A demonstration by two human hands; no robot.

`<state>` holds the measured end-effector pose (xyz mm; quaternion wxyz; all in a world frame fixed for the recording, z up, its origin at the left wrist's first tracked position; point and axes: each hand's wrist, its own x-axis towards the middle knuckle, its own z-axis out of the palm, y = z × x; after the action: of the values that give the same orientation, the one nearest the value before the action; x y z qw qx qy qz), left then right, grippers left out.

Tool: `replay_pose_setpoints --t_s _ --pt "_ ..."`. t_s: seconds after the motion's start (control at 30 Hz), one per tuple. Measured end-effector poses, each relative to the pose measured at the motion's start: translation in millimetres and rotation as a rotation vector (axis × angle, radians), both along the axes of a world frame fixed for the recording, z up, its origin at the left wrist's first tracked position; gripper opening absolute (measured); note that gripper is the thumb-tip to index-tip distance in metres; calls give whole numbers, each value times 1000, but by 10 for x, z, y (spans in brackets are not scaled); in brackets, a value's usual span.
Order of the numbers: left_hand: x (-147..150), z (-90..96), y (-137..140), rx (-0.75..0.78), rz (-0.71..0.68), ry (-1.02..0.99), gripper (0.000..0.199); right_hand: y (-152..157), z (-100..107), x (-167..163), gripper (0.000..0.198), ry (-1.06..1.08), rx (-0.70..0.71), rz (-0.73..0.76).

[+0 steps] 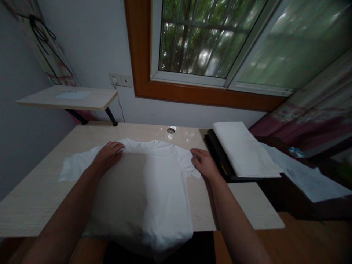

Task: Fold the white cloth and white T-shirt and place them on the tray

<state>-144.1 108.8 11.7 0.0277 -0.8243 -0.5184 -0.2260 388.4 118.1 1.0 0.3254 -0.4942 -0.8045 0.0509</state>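
Our forearms [75,201] reach over the worktop [24,205], where the white T-shirt [167,190] lies spread, its hem hanging past the near edge. From the left, a raised shelf [41,96] stands at the back, our left hand [108,154] rests on the shirt's shoulder beside the collar with fingers close together, and our right hand [205,161] touches the other sleeve with fingers bent, though we cannot tell whether either pinches the cloth. Just beyond, a flat white piece [244,150] lies on a dark stack [217,150].
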Motion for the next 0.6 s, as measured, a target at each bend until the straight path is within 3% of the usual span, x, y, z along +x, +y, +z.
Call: replay_pose_setpoints --t_s 0.3,0.5,0.6 --pt "4 -15 -4 -1 35 22 39 -57 110 -11 29 32 9 -105" --pt "-51 -67 52 -10 74 49 43 -132 176 -2 36 10 -240 -285" --pt "-65 -73 69 -10 77 50 43 -140 177 -4 35 -19 -260 -289"
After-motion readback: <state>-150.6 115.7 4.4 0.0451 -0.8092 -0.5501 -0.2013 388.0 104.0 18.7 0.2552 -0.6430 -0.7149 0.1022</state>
